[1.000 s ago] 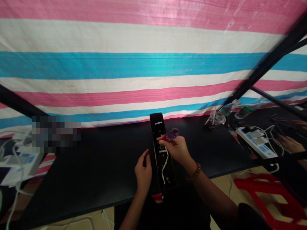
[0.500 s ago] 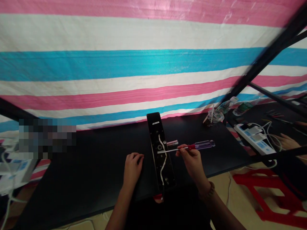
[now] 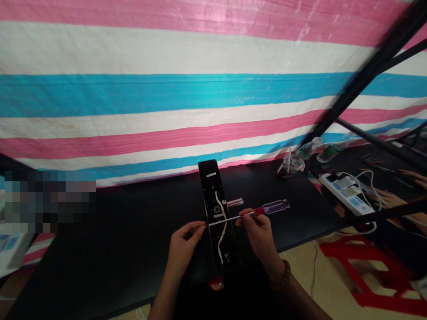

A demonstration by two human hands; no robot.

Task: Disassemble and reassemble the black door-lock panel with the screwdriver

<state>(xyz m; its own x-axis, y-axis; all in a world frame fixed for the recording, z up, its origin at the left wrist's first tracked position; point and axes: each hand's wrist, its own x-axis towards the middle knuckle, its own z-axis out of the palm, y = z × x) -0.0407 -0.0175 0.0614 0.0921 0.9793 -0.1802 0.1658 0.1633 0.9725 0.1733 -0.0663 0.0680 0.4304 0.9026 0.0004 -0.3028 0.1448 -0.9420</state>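
A long black panel (image 3: 207, 184) lies lengthwise in front of me, with a white cable (image 3: 220, 242) along its middle. My right hand (image 3: 262, 238) pinches a screwdriver (image 3: 275, 207) where its red collar meets the shaft; the clear purple handle points right. The shaft crosses above the panel toward the left. At its tip, beside the panel's left edge, my left hand (image 3: 183, 246) has thumb and fingertips pinched together. Whatever sits in that pinch is too small to make out. A second clear pinkish handle (image 3: 235, 202) lies just right of the panel.
The black table (image 3: 133, 235) meets a striped sheet (image 3: 167, 93) behind. A plastic cup (image 3: 292, 163) stands at the back right, near a black metal frame (image 3: 350, 93). Beyond are a power strip (image 3: 347, 193), another person's hands (image 3: 387, 198) and a red stool (image 3: 353, 266).
My left hand has risen from the table to the screwdriver's tip, its fingers now pinched. The screwdriver has shifted left and its tip now reaches the panel's left edge. The view has shifted slightly.
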